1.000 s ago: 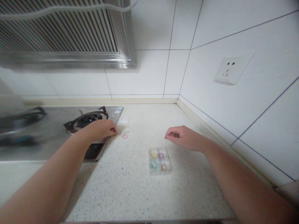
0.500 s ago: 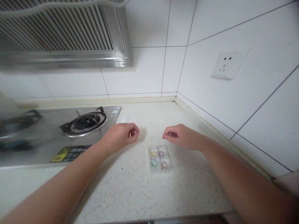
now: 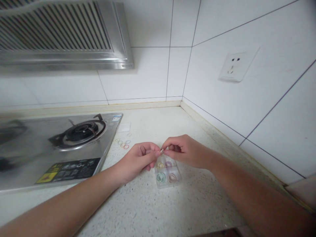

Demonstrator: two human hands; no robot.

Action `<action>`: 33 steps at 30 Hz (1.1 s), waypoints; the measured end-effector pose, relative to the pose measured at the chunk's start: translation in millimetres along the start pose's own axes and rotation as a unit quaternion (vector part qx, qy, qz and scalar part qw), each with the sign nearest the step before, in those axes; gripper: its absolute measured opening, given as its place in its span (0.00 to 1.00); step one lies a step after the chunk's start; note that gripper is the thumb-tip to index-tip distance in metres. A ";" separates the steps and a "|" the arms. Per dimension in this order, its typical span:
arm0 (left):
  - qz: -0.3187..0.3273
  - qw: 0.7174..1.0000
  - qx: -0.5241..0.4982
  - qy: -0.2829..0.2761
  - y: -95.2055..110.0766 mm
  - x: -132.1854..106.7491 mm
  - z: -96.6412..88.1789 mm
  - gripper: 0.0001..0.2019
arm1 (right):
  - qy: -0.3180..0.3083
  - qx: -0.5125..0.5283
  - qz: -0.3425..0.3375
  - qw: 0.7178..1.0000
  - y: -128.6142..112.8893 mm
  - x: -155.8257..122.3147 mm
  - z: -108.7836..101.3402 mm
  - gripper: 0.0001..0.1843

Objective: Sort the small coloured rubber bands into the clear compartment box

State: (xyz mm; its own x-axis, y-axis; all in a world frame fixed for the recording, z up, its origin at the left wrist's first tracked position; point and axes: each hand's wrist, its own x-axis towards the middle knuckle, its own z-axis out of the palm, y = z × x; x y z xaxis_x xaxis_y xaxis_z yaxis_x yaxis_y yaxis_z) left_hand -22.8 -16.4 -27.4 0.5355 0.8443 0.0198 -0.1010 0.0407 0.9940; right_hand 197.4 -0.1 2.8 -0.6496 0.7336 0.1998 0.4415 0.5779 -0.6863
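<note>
My left hand (image 3: 140, 159) and my right hand (image 3: 184, 150) meet fingertip to fingertip over the back edge of a clear divided box (image 3: 158, 186). Both are closed in a pinch around a small pale thing (image 3: 162, 151), too small to make out. Inside the box, each compartment holds thin ring-shaped bands: yellow bands (image 3: 160, 165) and purple bands (image 3: 168, 164) at the back, green bands (image 3: 161, 177) and pinkish-brown bands (image 3: 172, 178) at the front. Left of my hands, several loose coloured bands (image 3: 122, 144) lie on the speckled countertop (image 3: 199, 200).
A steel gas stove (image 3: 37, 138) with a black burner (image 3: 86, 130) fills the left side. Near its corner lies a clear flat piece (image 3: 124, 127). Above hangs a range hood (image 3: 116, 59). The tiled wall on the right carries a socket (image 3: 238, 67).
My hands have come together from either side of the box, the left moving right and the right moving left. The loose bands by the stove now show. The view has shifted slightly.
</note>
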 end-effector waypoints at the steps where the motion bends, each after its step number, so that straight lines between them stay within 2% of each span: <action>1: -0.004 1.000 -0.011 -0.005 -1.0 -0.1 0.3 0.14 | -0.002 0.009 -0.002 1.000 0.1 0.2 0.8 0.10; 6: -0.012 1.000 -0.022 0.002 -1.8 0.3 0.4 0.14 | 0.009 0.051 -0.012 0.999 1.0 2.4 3.9 0.12; 12: 0.002 0.997 -0.036 0.064 -1.4 3.6 -1.1 0.13 | 0.049 0.088 -0.005 0.995 0.2 8.1 14.7 0.13; 17: 0.015 0.996 -0.040 0.083 -1.1 4.5 -4.3 0.14 | 0.079 0.083 0.000 0.993 1.4 19.0 27.3 0.11; 20: 0.030 0.993 -0.039 0.107 0.0 5.2 -7.0 0.13 | 0.088 0.064 -0.013 0.994 -1.6 29.4 26.6 0.10; 23: 0.036 0.990 -0.035 0.131 -0.3 6.3 -8.7 0.14 | 0.034 0.020 -0.014 0.999 -7.9 41.8 14.1 0.10; 27: 0.032 0.990 -0.015 0.134 -3.5 7.6 -9.2 0.12 | -0.137 -0.055 0.024 0.989 -14.5 54.0 -9.2 0.09; 28: 0.029 0.991 -0.009 0.129 -4.4 7.8 -9.2 0.12 | -0.158 -0.058 0.028 0.985 -14.8 54.6 -13.1 0.08; 33: -0.001 0.994 0.004 0.111 -5.4 8.2 -9.6 0.13 | -0.144 -0.014 0.019 0.989 -9.5 39.8 -16.9 0.07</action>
State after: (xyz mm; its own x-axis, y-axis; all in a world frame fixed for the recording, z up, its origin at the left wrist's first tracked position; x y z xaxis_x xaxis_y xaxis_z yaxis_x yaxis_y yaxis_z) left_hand -26.0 -4.5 -33.7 0.3383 0.9410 -0.0058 -0.0922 0.0393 0.9950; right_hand 177.9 29.7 29.1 -0.7799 0.6249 -0.0351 0.4830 0.5653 -0.6686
